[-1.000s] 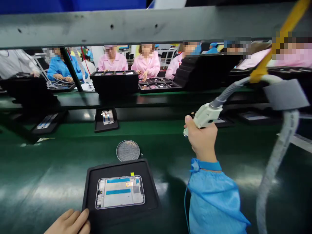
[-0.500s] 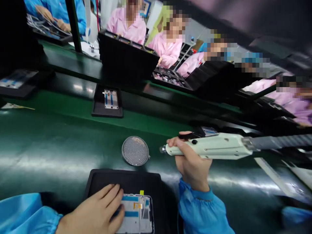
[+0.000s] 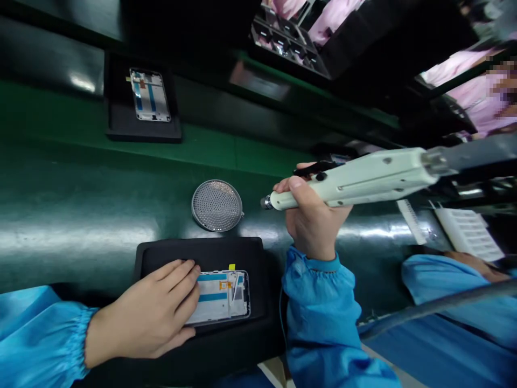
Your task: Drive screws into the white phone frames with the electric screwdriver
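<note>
In my right hand is a pale green electric screwdriver, lying level with its metal tip pointing left. The fingers wrap round its front end. Just left of the tip, apart from it, sits a round grey plate full of small holes, some with shiny bits in them. My left hand lies with fingers stretched out over the left end of an opened phone frame. Blue strips, an orange flex piece and a yellow tab show on the frame. It rests on a black tray.
Another phone frame lies on a second black tray at the back left. A co-worker's blue sleeve is close on the right, beside a white sheet-like tray. A grey cable crosses the lower right.
The view has tipped downward and shifted, so bench things appear higher. My right hand still holds the screwdriver near the plate. My left hand stays on the phone frame.
</note>
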A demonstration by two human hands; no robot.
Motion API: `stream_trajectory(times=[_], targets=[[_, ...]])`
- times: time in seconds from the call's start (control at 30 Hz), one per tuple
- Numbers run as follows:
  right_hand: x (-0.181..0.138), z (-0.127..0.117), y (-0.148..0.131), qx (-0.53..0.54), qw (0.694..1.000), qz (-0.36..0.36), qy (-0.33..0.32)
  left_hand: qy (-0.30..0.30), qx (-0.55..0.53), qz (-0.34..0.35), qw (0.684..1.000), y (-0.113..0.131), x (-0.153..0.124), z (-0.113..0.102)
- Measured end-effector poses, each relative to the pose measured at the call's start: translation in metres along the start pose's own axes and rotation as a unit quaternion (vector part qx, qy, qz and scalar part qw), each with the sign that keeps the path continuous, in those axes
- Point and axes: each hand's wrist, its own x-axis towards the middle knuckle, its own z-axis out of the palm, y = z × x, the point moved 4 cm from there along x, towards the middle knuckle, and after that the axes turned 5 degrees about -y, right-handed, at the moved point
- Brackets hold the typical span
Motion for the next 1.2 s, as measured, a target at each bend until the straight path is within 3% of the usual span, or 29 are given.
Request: stream_trajectory(times=[0.17, 0.27, 0.4, 0.47, 0.57, 0.67, 0.93, 1.2], targets=[[0.012, -0.020, 0.030, -0.032, 0.999, 0.019, -0.007, -0.007, -0.012, 0.017, 1.000, -0.006, -0.007, -0.001], [0.008, -0.034, 0.030, -0.044, 0.999, 0.008, -0.015, -0.013, -0.009, 0.023, 1.000, -0.007, -0.008, -0.004], [-0.042, -0.050, -0.005, -0.138, 0.989, -0.045, 0.038, -0.011, -0.006, 0.029, 1.000, -0.006, -0.006, -0.006], [-0.078, -0.049, -0.021, -0.188, 0.980, -0.056, -0.024, -0.002, -0.008, 0.032, 0.999, -0.006, -0.006, -0.007], [-0.127, -0.033, -0.029, -0.267, 0.925, -0.076, -0.257, 0.003, -0.016, 0.032, 0.999, -0.007, -0.006, -0.007], [-0.153, -0.025, -0.023, -0.327, 0.865, -0.094, -0.368, 0.002, -0.014, 0.035, 0.999, -0.007, -0.006, -0.006], [-0.156, -0.011, -0.020, -0.477, 0.710, -0.228, -0.465, -0.004, -0.009, 0.048, 0.999, -0.007, -0.006, -0.006], [-0.157, 0.001, -0.035, -0.482, 0.618, -0.356, -0.508, 0.009, -0.025, 0.042, 0.999, -0.007, -0.007, -0.006]])
